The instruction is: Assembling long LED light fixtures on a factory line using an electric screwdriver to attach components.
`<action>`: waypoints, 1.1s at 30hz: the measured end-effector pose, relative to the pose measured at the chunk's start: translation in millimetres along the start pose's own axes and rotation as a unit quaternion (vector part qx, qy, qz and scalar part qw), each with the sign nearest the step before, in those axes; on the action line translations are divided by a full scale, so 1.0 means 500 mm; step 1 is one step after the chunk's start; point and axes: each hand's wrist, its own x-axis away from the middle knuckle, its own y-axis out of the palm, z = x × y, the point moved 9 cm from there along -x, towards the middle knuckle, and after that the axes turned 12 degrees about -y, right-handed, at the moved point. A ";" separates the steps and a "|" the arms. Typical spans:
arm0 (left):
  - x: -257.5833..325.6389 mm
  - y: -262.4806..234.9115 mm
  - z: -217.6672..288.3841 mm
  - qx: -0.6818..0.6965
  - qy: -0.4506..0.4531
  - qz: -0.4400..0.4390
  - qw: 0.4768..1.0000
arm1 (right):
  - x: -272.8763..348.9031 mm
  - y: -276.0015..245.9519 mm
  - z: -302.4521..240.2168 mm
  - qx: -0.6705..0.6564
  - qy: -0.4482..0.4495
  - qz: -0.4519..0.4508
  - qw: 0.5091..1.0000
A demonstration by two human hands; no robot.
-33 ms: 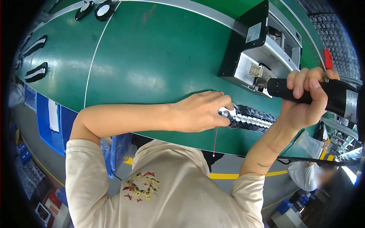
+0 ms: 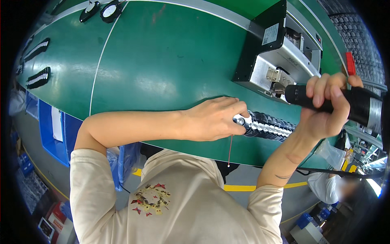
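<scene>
1. the left hand lies knuckles up on the green table, fingers curled and pinching the near end of a black strip of silver parts.
2. the strip lies flat on the table, its long axis running from the left fingertips out toward the right wrist, sloping slightly toward the person as it goes. the silver end piece at the fingertips points toward the left hand.
3. a thin red thread hangs down from under the left hand, over the table's near edge.
4. the right hand is wrapped tight around a black power screwdriver, all fingers folded over its barrel, thumb underneath.
5. the screwdriver's long axis runs roughly sideways, its nose pointing toward the left hand and into the front of a black and silver machine just beyond the right hand; the thick rear end reaches past the right hand to the picture's rim.
6. the tip itself is too small to tell whether it touches the machine.
7. the strip sits just below the screwdriver, between the two hands.
8. far beyond the left hand lie two more black strips and two round dial gauges.
</scene>
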 end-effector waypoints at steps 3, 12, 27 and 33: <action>0.003 -0.003 -0.005 0.006 -0.015 -0.004 1.000 | 0.047 0.005 -0.025 0.005 -0.010 -0.046 0.999; 0.001 0.001 -0.005 0.009 -0.024 -0.011 1.000 | 0.150 0.017 -0.060 -0.077 0.028 0.009 0.997; -0.005 0.013 -0.002 0.050 -0.055 -0.084 0.994 | 0.177 0.076 -0.079 0.006 -0.029 -0.147 0.989; -0.005 -0.008 -0.010 0.041 -0.070 -0.061 0.995 | 0.142 0.014 -0.090 -0.116 -0.023 -0.052 0.992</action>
